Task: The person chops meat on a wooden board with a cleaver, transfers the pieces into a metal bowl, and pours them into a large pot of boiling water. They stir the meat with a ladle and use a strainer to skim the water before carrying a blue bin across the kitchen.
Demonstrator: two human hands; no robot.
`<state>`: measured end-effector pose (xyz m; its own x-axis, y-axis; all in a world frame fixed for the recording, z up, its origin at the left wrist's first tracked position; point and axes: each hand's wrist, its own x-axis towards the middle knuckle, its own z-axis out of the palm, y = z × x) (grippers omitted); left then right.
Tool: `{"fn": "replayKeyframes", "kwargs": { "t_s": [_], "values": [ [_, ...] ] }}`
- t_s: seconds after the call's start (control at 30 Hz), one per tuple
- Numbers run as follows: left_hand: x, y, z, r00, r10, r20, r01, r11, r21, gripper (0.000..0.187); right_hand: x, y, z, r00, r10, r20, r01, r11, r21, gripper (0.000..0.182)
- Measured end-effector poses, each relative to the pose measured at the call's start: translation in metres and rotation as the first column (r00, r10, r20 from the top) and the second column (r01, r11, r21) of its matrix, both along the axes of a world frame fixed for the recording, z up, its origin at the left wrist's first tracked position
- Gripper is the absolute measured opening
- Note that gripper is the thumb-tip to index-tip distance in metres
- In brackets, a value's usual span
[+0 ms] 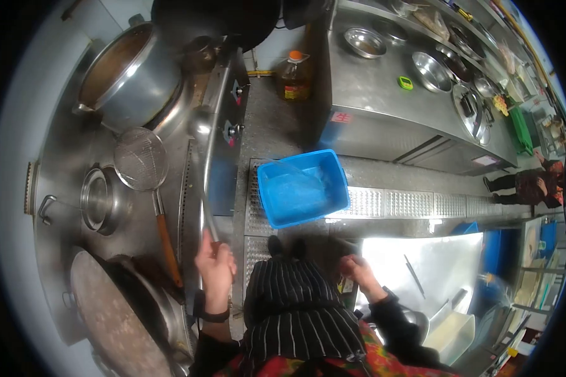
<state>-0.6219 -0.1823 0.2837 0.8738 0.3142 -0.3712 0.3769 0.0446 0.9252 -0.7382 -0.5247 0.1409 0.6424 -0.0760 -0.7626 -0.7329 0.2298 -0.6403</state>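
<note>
My left hand [217,264] is wrapped around the handle of a long metal ladle [207,201]. The ladle's bowl points away from me, along the front edge of the stove counter. Left of it, a wire-mesh strainer [140,158] with a wooden handle lies on the counter, beside round steel pans [97,198]. My right hand [356,271] is curled closed near the left edge of a steel worktop [383,257]; whatever its fingers hold, if anything, is hidden. On the floor ahead sits a blue plastic tub [285,220], with something clear and blurred inside.
A large pot [141,81] and a dark wok [214,22] stand at the far left. An oil jug [294,78] rests on the floor. Steel bowls [366,43] sit on the far counter [364,81]. Another person [534,187] stands at the far right.
</note>
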Motion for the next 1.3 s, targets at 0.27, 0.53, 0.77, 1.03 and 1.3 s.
{"fn": "replayKeyframes", "kwargs": {
  "t_s": [0.27, 0.53, 0.77, 1.03, 1.3],
  "values": [
    [0.06, 0.131, 0.017, 0.747, 0.608, 0.268, -0.595, 0.792, -0.137, 0.018, 0.01, 0.003, -0.006, 0.998, 0.051, 0.041, -0.049, 0.998, -0.048, 0.024],
    [0.189, 0.379, -0.063, 0.568, 0.776, 0.274, -0.822, 0.552, 0.142, 0.012, 0.021, -0.045, -0.098, 0.957, 0.284, -0.058, -0.29, 0.946, -0.147, 0.055],
    [0.191, 0.453, -0.09, 0.482, 0.717, 0.503, -0.334, 0.682, -0.651, 0.009, 0.05, -0.064, -0.099, 0.947, 0.32, -0.005, -0.32, 0.946, -0.054, 0.052],
    [0.117, 0.348, -0.003, 0.578, 0.797, 0.177, 0.19, 0.079, -0.979, 0.006, 0.104, 0.017, -0.008, 0.901, 0.43, 0.057, -0.409, 0.886, -0.219, 0.034],
    [0.015, 0.194, 0.074, 0.75, 0.649, 0.125, 0.221, -0.068, -0.973, 0.05, 0.108, 0.021, 0.001, 0.917, 0.393, 0.068, -0.378, 0.91, -0.168, 0.032]
  ]
}}
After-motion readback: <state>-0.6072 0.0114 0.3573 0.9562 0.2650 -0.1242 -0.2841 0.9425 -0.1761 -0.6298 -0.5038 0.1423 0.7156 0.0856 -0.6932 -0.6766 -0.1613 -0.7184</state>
